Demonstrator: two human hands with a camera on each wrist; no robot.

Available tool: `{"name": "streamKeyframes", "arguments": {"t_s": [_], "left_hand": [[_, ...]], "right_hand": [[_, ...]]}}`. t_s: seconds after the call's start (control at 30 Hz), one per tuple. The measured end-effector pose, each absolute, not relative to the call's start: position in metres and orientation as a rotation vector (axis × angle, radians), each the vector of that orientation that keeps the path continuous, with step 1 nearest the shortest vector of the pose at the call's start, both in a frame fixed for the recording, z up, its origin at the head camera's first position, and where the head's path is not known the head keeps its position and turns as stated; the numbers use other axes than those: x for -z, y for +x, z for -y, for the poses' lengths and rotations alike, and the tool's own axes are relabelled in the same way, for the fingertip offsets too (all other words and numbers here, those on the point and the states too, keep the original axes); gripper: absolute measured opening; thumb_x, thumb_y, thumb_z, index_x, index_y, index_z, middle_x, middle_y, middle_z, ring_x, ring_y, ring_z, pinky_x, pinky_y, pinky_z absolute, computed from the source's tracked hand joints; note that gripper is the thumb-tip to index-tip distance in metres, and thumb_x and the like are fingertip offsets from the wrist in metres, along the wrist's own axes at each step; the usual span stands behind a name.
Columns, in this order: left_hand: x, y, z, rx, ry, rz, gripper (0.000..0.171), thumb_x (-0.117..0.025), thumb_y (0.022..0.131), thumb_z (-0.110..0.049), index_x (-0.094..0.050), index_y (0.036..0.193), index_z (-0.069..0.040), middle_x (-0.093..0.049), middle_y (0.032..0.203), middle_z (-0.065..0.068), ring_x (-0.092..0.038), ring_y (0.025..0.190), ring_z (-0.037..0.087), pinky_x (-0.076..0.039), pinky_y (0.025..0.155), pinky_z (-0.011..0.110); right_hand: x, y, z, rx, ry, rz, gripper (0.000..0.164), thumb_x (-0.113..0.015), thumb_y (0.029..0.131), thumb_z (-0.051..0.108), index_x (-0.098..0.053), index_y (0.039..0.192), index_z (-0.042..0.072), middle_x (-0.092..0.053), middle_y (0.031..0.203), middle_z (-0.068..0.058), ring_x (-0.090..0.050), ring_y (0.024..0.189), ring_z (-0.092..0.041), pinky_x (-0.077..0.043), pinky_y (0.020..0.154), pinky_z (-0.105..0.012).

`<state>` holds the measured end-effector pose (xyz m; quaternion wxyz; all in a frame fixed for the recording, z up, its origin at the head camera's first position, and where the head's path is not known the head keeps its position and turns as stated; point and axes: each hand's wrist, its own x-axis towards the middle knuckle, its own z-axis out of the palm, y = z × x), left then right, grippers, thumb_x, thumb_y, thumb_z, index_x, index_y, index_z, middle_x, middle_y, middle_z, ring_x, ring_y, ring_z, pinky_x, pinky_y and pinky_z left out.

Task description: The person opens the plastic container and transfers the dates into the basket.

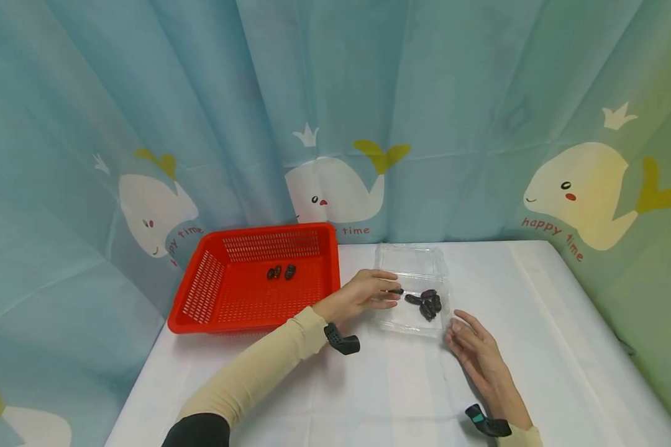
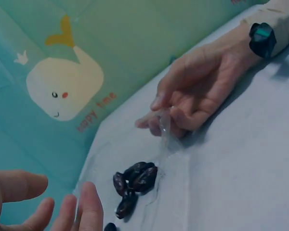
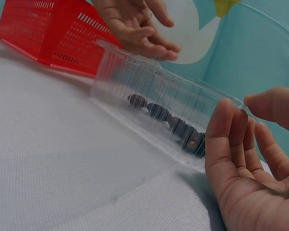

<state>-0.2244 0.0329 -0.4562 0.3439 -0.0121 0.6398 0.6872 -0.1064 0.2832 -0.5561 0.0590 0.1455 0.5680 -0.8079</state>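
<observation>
A clear plastic clamshell box (image 1: 410, 320) lies on the table, its lid (image 1: 410, 259) folded back. Inside are several dark, wrinkled dates (image 1: 429, 304), which show through the ribbed wall in the right wrist view. My left hand (image 1: 366, 290) hovers over the box's left side, fingers spread and apart. One date (image 1: 396, 290) shows just by its fingertips, resting in the box. At the right front corner, my right hand (image 1: 478, 351) pinches the box's rim between thumb and fingers (image 3: 220, 125). The left hand (image 3: 139, 24) appears above the box with nothing in its fingers.
A red plastic basket (image 1: 218, 326) with slotted sides stands to the left of the box. On its floor lie 3 dates (image 1: 290, 272). A white cloth covers the table (image 1: 380, 397). Behind hangs a blue curtain (image 1: 453, 124) printed with whales.
</observation>
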Motion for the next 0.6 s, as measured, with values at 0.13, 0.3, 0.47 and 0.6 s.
{"name": "streamKeyframes", "arguments": {"t_s": [0.13,0.3,0.47,0.6], "left_hand": [[0.460,-0.224,-0.034,-1.779,-0.057,-1.631,0.049,-0.063,0.103,-0.005,-0.050,0.149,0.006,-0.061,0.145,0.026,-0.066,0.127,0.037,-0.054,0.108,0.044],[0.464,-0.226,-0.037,-1.767,-0.050,-1.591,0.050,-0.062,0.103,-0.005,-0.049,0.149,0.007,-0.060,0.144,0.025,-0.065,0.129,0.038,-0.053,0.110,0.046],[0.469,-0.229,-0.044,-1.756,-0.037,-1.538,0.050,-0.061,0.103,-0.005,-0.048,0.149,0.008,-0.058,0.145,0.024,-0.062,0.132,0.041,-0.052,0.110,0.050],[0.474,-0.229,-0.051,-1.748,-0.045,-1.532,0.046,-0.060,0.102,-0.004,-0.051,0.145,0.008,-0.059,0.139,0.023,-0.059,0.135,0.044,-0.052,0.110,0.052]], "right_hand": [[0.556,-0.106,-0.282,2.456,0.449,-1.705,0.037,-0.058,0.108,0.018,-0.043,0.141,0.022,-0.060,0.109,0.013,-0.064,0.097,-0.001,-0.057,0.092,-0.017],[0.555,-0.106,-0.283,2.489,0.413,-1.685,0.033,-0.057,0.108,0.016,-0.045,0.138,0.021,-0.062,0.108,0.012,-0.064,0.095,-0.002,-0.058,0.090,-0.017],[0.555,-0.107,-0.284,2.508,0.409,-1.665,0.032,-0.057,0.108,0.015,-0.046,0.138,0.021,-0.062,0.108,0.012,-0.064,0.095,-0.002,-0.058,0.090,-0.017],[0.556,-0.107,-0.283,2.504,0.433,-1.656,0.032,-0.057,0.108,0.016,-0.047,0.137,0.022,-0.062,0.108,0.012,-0.064,0.095,-0.002,-0.058,0.090,-0.017]]}}
